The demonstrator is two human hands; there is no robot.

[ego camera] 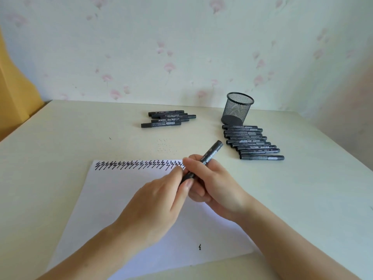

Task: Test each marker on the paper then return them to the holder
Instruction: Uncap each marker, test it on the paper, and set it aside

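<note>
A white sheet of paper (121, 199) lies on the table, with a row of black zigzag marks (137, 165) along its top edge and one small mark (200, 247) near the bottom. Above the paper's upper right, my right hand (214, 184) grips the barrel of a black marker (212, 152) that slants up to the right. My left hand (161, 201) pinches the marker's lower end, the cap end, between thumb and fingers. The black mesh holder (238, 109) stands upright at the back right; nothing shows above its rim.
Several black markers (167, 119) lie in a loose group at the back centre. A longer row of several markers (252, 142) lies in front of the holder. The cream table (60, 138) meets a floral wall behind; a yellow object (16, 98) stands at the left.
</note>
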